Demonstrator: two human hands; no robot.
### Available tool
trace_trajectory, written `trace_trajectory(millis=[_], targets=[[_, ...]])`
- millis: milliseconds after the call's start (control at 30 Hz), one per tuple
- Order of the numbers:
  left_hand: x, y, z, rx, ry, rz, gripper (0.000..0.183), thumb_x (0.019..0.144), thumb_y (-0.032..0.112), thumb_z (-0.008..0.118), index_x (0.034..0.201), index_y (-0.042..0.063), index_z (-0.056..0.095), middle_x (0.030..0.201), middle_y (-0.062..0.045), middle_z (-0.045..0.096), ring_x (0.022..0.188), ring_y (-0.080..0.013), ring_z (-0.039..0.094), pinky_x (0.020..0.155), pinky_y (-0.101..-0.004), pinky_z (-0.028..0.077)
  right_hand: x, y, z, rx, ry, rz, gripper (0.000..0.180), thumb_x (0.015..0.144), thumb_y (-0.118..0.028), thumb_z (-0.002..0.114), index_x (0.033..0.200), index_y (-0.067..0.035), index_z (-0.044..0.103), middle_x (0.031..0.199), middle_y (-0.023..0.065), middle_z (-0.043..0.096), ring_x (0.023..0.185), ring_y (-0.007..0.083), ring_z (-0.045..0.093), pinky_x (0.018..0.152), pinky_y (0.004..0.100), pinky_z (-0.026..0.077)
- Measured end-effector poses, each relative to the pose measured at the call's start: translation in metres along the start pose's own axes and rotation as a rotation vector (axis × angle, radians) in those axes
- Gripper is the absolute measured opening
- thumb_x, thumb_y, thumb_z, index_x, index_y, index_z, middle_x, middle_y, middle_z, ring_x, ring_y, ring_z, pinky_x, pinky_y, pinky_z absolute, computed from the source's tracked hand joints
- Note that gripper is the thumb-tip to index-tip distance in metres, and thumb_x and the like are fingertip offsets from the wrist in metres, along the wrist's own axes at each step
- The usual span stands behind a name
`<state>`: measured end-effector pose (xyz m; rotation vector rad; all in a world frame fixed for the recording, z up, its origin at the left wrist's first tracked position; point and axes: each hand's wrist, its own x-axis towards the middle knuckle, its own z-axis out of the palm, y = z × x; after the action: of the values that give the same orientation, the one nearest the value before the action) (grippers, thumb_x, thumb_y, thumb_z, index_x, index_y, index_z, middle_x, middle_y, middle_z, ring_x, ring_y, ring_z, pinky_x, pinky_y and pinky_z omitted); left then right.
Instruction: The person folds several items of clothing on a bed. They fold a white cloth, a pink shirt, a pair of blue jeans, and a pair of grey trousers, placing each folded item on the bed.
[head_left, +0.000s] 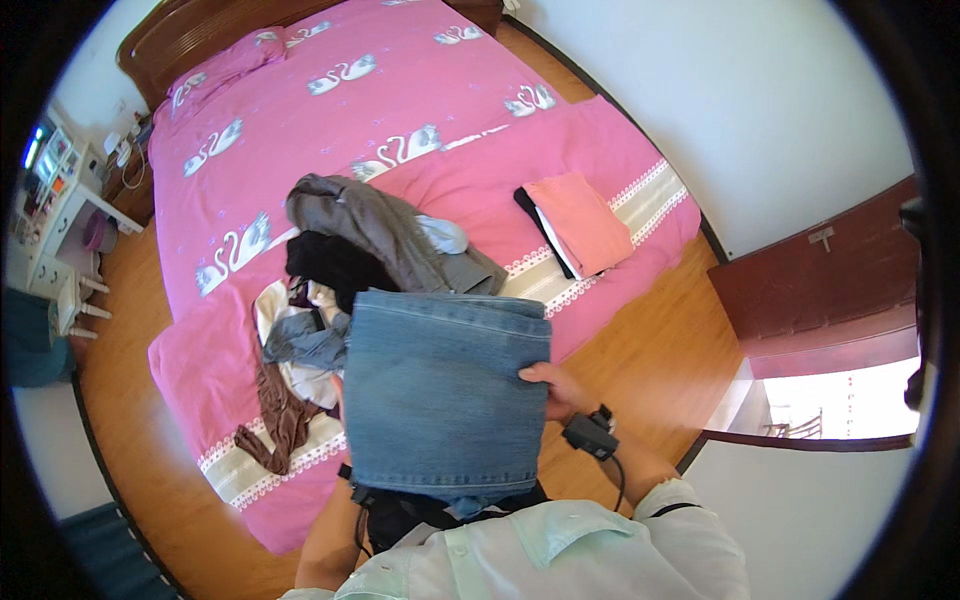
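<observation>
Folded blue denim (448, 390) is held up in front of my body, its hem edge toward me. My right hand (553, 388) grips its right side, thumb on the front face. My left hand is almost wholly hidden behind the left edge, where only a sliver of skin (339, 390) shows. Beyond the denim, on the bed, lie a grey-brown garment (375, 225), a black garment (334, 262), a grey cloth (304, 341) and a brown garment (279, 420) in a loose heap. A folded stack with a salmon-pink garment (581, 221) on top lies farther right.
The bed (420, 90) has a pink swan-patterned cover and a wooden headboard (187, 37). A white dressing table (64, 217) and a stool (71, 304) stand at the left. Wooden floor (637, 360) runs beside the bed toward a dark red door (817, 262) at the right.
</observation>
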<state>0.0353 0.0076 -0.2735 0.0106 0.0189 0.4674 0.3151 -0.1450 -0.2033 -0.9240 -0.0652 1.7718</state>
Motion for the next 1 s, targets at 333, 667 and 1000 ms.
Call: trace_trajectory(millis=[333, 667, 1000], targets=[[0.227, -0.087, 0.009, 0.664, 0.456, -0.491, 0.048, 0.09, 0.027, 0.064, 0.126, -0.001, 0.051, 0.115, -0.012, 0.064, 0.1, -0.0214, 0.065, 0.087, -0.0369, 0.055, -0.067, -0.082, -0.148, -0.019, 0.511, -0.334, 0.065, 0.084, -0.008, 0.069, 0.139, 0.0, 0.035, 0.135, 0.0139, 0.048, 0.122, 0.0284, 0.048, 0.104, 0.0434, 0.039], [0.496, -0.115, 0.015, 1.053, 0.382, -0.089, 0.042, 0.09, 0.035, 0.066, 0.118, 0.005, 0.057, 0.096, -0.002, 0.062, 0.082, -0.0119, 0.059, 0.076, -0.0259, 0.049, 0.018, -0.229, -0.297, 0.081, 0.46, -0.83, 0.067, 0.085, 0.0, 0.065, 0.142, -0.004, 0.03, 0.135, 0.0151, 0.046, 0.12, 0.0296, 0.048, 0.098, 0.0459, 0.045], [0.298, -0.116, -0.079, 0.887, 0.8, -0.342, 0.033, 0.098, 0.032, 0.055, 0.118, 0.006, 0.056, 0.112, -0.005, 0.062, 0.101, -0.0124, 0.058, 0.09, -0.0288, 0.049, 0.039, -0.213, -0.357, -0.523, 1.048, -0.617, 0.08, 0.089, -0.019, 0.066, 0.151, -0.01, 0.016, 0.139, 0.0193, 0.041, 0.125, 0.0356, 0.043, 0.1, 0.0485, 0.04]])
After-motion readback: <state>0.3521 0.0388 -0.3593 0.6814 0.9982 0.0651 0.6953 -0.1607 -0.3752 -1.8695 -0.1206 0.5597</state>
